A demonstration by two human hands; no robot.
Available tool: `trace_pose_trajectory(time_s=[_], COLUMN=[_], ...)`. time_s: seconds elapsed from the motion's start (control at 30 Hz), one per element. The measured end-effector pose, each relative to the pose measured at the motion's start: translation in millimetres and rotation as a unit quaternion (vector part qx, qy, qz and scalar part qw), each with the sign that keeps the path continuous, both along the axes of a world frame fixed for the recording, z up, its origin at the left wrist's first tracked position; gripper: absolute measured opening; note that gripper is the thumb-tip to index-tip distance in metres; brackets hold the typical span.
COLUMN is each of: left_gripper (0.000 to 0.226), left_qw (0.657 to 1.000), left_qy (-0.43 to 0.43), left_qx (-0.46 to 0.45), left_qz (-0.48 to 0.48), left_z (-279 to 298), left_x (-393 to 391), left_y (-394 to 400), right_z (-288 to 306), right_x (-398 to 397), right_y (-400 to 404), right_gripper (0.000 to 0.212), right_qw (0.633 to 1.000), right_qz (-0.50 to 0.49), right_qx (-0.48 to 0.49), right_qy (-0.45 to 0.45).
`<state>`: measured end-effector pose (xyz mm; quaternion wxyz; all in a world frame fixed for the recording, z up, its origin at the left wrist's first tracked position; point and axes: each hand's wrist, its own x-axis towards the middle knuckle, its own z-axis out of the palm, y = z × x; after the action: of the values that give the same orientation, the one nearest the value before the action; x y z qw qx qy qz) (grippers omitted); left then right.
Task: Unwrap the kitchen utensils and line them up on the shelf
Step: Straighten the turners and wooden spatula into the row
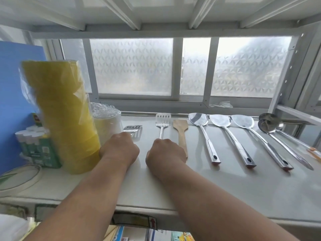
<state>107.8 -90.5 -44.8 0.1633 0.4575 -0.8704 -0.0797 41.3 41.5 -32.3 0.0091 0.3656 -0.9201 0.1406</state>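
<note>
Steel slotted turner (163,125) in right hand (165,153), handle gripped, lying on shelf (225,188) beside wooden spatula (181,134). Left hand (119,149) grips second slotted turner (133,131). Step: aligning last utensils in row. Next: square handles, release.

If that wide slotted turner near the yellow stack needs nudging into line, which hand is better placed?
The left hand. It already covers the handle of the wide slotted turner, beside the yellow stack. The right hand sits on the narrow slotted spatula.
</note>
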Motion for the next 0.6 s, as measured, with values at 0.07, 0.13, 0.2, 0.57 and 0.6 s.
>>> trace_pose_trajectory(time_s=[0.07,0.13,0.2,0.57,0.6], left_gripper=[0.037,0.037,0.037,0.039,0.039], left_qw=[1.0,1.0,1.0,1.0,1.0], left_qy=[0.002,0.005,0.006,0.003,0.002], left_qx=[-0.001,0.001,0.003,0.0,0.0], left_qz=[0.0,-0.002,-0.003,-0.003,-0.003], left_z=[-0.1,0.1,0.3,0.9,0.6], left_x=[0.1,-0.3,-0.7,0.4,0.2], left_y=[0.4,0.8,1.1,2.2,2.1], right_z=[-2.1,-3.7,-4.9,-6.1,-6.5], right_x=[0.5,3.7,5.1,-1.2,-1.5], right_y=[2.3,5.3,7.1,2.1,1.6], right_gripper=[0.051,0.053,0.039,0.034,0.034], right_qw=[1.0,0.999,0.999,1.0,1.0], right_qz=[-0.005,0.003,0.012,0.004,0.003], right_qx=[-0.025,-0.039,-0.036,-0.008,-0.006], right_qy=[-0.013,-0.019,-0.013,0.015,0.015])
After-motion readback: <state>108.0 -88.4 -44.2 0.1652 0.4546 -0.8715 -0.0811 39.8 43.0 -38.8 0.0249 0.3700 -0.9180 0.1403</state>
